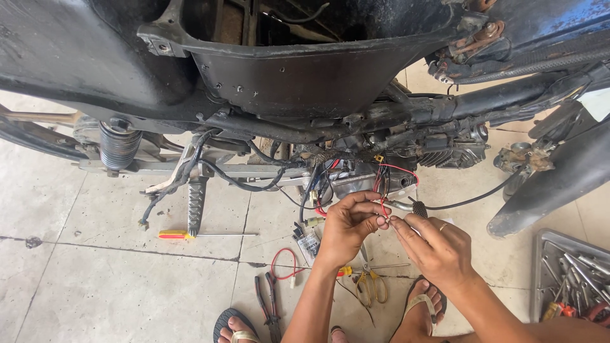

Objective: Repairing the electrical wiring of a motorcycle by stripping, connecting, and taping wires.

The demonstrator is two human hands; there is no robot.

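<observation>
Left hand (346,227) and right hand (435,249) both pinch the thin red wire (383,204) above a small white-labelled grey box (309,243).

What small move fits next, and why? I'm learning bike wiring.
Probably twist the pinched ends together: both hands, left hand and right hand, meet fingertip to fingertip on the red wire hanging from the motorcycle, and no tool is in hand.

There is one view only, from the camera on my head, looking steeply down and forward. My left hand (348,223) and right hand (438,248) sit close below it; the stripped black motorcycle frame (286,76) fills the top, perhaps slightly nearer than it looks.
</observation>
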